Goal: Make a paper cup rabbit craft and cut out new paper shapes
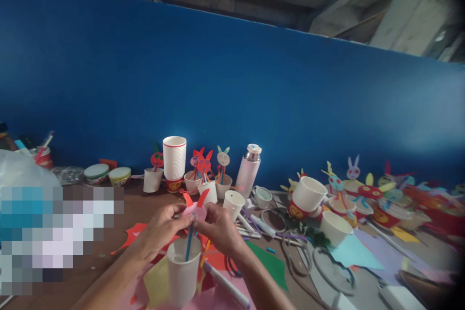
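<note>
Between my two hands is a pink paper rabbit head with two red ears. My left hand pinches its left side, and my right hand pinches its right edge. A blue straw runs down from the head into a white paper cup standing below my hands. An orange strip rises beside the cup's right side. The back of the head and parts of my fingertips are hidden.
Behind stand a stack of paper cups, finished cup figures and a pink thermos. A marker, green paper and loose cables lie to the right. More cup figures crowd the far right, before a blue wall.
</note>
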Demonstrator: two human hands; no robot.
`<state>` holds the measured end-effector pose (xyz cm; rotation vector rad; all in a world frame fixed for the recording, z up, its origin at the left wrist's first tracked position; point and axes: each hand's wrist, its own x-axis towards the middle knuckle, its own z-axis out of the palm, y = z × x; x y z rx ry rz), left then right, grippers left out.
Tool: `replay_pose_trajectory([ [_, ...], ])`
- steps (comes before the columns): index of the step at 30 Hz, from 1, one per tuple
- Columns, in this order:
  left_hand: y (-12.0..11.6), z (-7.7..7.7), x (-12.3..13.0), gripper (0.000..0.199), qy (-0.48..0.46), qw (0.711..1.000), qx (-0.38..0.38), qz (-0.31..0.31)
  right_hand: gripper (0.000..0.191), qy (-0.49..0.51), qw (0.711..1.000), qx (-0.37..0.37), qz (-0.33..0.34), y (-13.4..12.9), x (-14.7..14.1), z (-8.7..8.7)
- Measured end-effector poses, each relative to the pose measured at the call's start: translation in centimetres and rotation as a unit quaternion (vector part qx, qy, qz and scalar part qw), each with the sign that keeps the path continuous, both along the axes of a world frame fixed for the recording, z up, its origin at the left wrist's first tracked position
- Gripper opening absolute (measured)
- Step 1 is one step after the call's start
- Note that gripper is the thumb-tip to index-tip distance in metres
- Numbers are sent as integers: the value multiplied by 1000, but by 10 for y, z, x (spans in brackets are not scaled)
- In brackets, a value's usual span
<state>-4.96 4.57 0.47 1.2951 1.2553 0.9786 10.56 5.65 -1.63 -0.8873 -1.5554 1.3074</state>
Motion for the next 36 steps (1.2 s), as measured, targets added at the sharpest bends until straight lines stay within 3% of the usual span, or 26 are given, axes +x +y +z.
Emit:
replay_pose_trajectory([
  [8, -5, 8, -4, 30, -90, 993, -58, -49, 24, 12, 1000, -24, 9, 6, 4, -7],
  [12, -6, 16, -5, 34, -75, 993, -58, -68, 27, 53, 997, -54, 32, 8, 7, -9],
  [18, -7, 24, -10, 20, -37, 998, 47, -13, 30, 85, 994, -73, 18, 7, 8, -2],
  [24, -6, 13, -14, 12, 44, 986, 159, -36, 33, 106, 990, -85, 29, 7, 5, -2],
  [30, -1, 5, -8, 18, 112, 973, 201, -26, 35, 125, 987, -86, 48, 7, 6, -2],
  [36, -4, 11, -6, 14, 159, 964, 212, -32, 32, 135, 986, -72, 66, 5, 6, -1],
])
